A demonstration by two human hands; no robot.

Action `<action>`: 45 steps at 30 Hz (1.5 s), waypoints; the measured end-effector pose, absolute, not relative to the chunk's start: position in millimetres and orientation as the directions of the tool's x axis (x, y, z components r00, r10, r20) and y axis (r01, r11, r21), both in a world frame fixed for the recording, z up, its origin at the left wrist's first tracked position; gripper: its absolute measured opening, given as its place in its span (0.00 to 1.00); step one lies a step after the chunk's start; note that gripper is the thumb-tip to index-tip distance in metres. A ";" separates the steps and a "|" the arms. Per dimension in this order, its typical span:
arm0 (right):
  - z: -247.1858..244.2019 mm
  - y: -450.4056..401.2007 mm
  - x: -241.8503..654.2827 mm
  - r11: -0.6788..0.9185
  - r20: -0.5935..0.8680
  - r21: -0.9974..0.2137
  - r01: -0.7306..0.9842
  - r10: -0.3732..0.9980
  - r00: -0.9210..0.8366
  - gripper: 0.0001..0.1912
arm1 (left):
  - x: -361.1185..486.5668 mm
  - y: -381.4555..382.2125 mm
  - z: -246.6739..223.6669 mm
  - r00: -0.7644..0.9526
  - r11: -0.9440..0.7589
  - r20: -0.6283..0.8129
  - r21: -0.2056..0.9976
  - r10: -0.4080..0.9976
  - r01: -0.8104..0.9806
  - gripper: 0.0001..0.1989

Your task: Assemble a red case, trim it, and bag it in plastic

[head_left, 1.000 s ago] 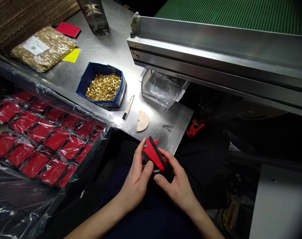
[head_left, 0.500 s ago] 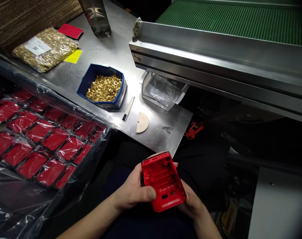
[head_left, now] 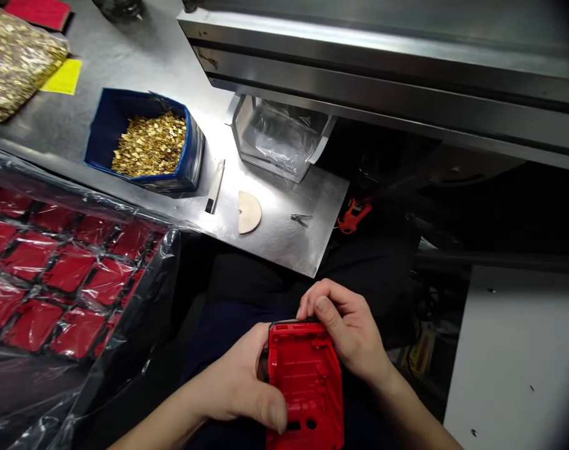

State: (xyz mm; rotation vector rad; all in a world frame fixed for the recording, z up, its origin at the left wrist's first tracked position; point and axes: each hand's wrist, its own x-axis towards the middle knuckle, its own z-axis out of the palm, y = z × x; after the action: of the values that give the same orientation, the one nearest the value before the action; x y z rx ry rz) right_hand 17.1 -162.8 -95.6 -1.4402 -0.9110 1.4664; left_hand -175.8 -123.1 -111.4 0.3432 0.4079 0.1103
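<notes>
A hollow red plastic housing (head_left: 303,375) with a dark outer edge lies with its inside facing up, low in the view. Round its left side is my left hand (head_left: 247,381), thumb pressed over the rim near two openings in the housing. My right hand (head_left: 343,322) is at the housing's upper right corner. Its fingers are curled against the top edge, with the thumb close to them; whatever is between the fingertips is hidden. The housing's lower end runs out of the frame.
On the metal table (head_left: 275,244) are a blue bin (head_left: 197,156) of small brass pieces, a utility knife (head_left: 215,186), a beige half-disc (head_left: 249,212), small metal snips (head_left: 301,219) and a clear bin (head_left: 275,165). A plastic-lined box (head_left: 157,269) at left holds several red housings. A metal conveyor frame (head_left: 359,81) crosses above.
My right hand has moved from beneath the housing's right side up to its top corner. The housing is lower and turned more upright. The view has shifted, so the table things appear further left and higher.
</notes>
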 end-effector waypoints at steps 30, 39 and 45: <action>-111.2 -177.5 5.1 -0.365 -0.386 -0.921 -0.135 0.901 0.196 0.21 | -173.2 -119.8 -119.6 0.914 0.939 -0.404 0.329 0.045 0.099 0.44; -115.3 -181.7 1.6 -0.349 -0.337 -0.936 -0.038 0.865 0.372 0.21 | -171.0 -118.1 -120.6 0.904 0.921 -0.419 0.377 0.079 0.095 0.47; -117.2 -181.3 1.7 -0.356 -0.386 -0.922 -0.154 0.885 0.260 0.20 | -170.7 -117.3 -120.1 0.902 0.923 -0.427 0.370 0.069 0.105 0.45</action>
State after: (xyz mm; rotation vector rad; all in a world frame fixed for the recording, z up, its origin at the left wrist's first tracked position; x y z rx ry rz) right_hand 1.7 -181.3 -117.2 -1.5246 -0.7092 1.2989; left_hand -170.7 -117.3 -120.1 0.3979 0.4495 -0.0190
